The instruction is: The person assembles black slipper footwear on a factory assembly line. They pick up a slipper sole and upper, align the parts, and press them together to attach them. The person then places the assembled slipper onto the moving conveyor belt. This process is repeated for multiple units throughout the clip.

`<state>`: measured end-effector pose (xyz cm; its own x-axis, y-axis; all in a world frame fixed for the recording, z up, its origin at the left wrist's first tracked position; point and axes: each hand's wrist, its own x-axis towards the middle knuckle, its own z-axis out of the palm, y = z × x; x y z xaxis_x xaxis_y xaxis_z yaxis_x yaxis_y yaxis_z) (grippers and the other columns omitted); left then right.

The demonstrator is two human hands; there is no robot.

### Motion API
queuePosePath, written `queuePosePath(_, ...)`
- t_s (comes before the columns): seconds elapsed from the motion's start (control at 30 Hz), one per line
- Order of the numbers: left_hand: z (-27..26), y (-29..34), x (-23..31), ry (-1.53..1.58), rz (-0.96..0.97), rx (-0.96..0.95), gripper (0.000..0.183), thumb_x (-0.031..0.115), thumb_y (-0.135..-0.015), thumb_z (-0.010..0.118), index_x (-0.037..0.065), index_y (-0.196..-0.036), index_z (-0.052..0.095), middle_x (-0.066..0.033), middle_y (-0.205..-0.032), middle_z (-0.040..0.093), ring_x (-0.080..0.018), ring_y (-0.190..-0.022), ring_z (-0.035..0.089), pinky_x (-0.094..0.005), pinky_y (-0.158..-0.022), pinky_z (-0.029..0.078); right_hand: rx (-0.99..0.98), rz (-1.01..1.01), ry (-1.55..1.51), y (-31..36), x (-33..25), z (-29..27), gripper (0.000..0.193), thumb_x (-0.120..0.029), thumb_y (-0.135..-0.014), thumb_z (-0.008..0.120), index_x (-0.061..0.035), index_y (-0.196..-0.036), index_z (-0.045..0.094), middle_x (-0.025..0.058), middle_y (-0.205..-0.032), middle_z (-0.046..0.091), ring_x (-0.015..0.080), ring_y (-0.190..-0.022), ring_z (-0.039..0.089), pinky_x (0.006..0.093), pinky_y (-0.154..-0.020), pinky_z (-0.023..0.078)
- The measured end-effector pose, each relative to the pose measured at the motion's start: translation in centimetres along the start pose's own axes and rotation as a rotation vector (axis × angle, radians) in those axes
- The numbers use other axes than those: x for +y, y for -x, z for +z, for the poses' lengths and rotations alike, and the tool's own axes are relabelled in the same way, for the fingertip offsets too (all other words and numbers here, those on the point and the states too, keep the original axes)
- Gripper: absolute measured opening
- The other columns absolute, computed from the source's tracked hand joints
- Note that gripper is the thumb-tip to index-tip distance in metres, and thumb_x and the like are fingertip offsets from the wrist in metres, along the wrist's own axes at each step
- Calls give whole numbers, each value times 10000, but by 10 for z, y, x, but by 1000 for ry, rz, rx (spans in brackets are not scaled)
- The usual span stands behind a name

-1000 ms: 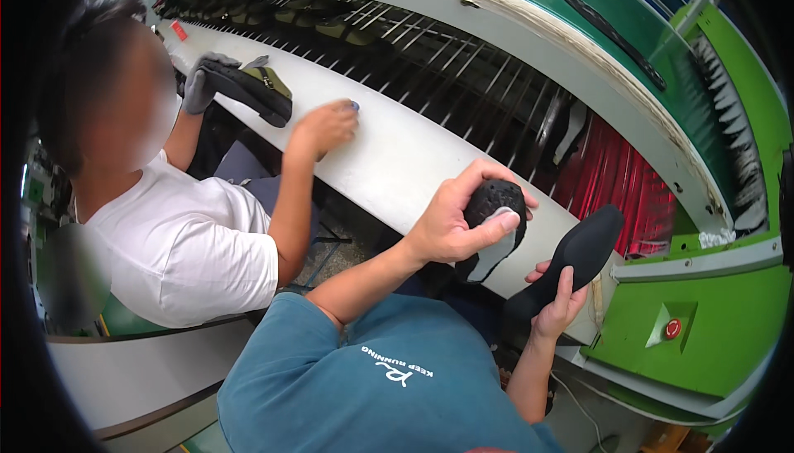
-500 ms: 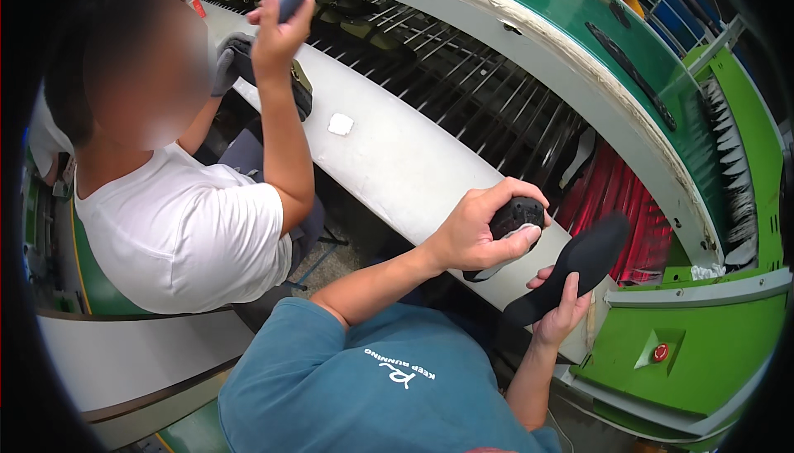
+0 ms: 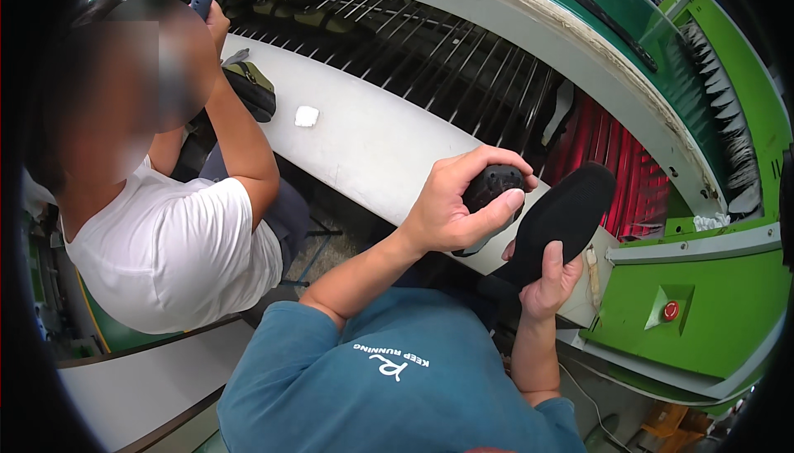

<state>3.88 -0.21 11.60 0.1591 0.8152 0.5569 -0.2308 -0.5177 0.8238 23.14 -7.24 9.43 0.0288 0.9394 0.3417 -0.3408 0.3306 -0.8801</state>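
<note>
Black and matte, a flat sole-shaped piece (image 3: 571,210) stands tilted in the right hand (image 3: 551,289), which closes round its lower, narrower part with the thumb on top — probably to leave the broad face uncovered. Just beside it, over the white ledge (image 3: 372,151), the left hand (image 3: 459,209) grips a rounded black piece (image 3: 498,183) between curled fingers and thumb, a hold that seems to suit its bulk. The fingers cover so much of it that I cannot tell whether it is a whole shoe or only a sole, nor whether the two pieces touch. At left, a co-worker's hand (image 3: 217,26) grasps a blue-grey object (image 3: 202,3); its lower end is hidden. An olive-and-black shoe (image 3: 252,93) is partly blocked by that person's arm — its support is unclear.
</note>
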Motion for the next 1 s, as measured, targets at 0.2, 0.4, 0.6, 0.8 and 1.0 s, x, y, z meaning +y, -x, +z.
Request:
queuePosePath(0.2,-2,-2,3,14,-22,22,319,114,-996,753,-26,-1279,708,-145,-1131,801,-189,-1031,754,-327,-946,589,21,12,-28,-6,4,3,376,-192,-1138,643,48,-1426,623,124,-1259,745,177,-1088,714,347,-986,571)
queuePosePath(0.4,-6,-2,-2,-1,36,35,328,146,-1020,714,-32,-1295,708,-150,-1115,812,-184,-995,768,-331,-924,606,-16,10,-29,-7,-3,11,305,-151,-1118,685,51,-1346,655,96,-1238,747,128,-1084,681,303,-992,545)
queuePosePath(0.6,-8,-2,-12,146,-110,75,849,629,-1116,291,-93,-1267,712,-195,-1158,790,-260,-1064,768,-383,-972,603,31,86,21,-6,-9,25,172,-149,-1095,740,7,-1074,668,7,-947,715,34,-818,588,222,-738,499)
queuePosePath(0.8,-9,-8,-21,238,-141,71,856,587,-1113,197,-114,-1268,663,-275,-1093,774,-353,-1013,776,-449,-908,641,-36,154,155,-5,6,20,271,-192,-1097,756,-30,-917,635,-53,-768,639,4,-682,499,216,-601,406)
queuePosePath(1.0,-9,-13,-17,27,-82,58,531,345,-1046,569,-105,-1306,680,-232,-1129,785,-284,-1056,774,-406,-976,623,101,146,51,-7,-3,23,227,-181,-1108,737,-32,-963,646,-49,-828,640,3,-728,504,206,-638,409)
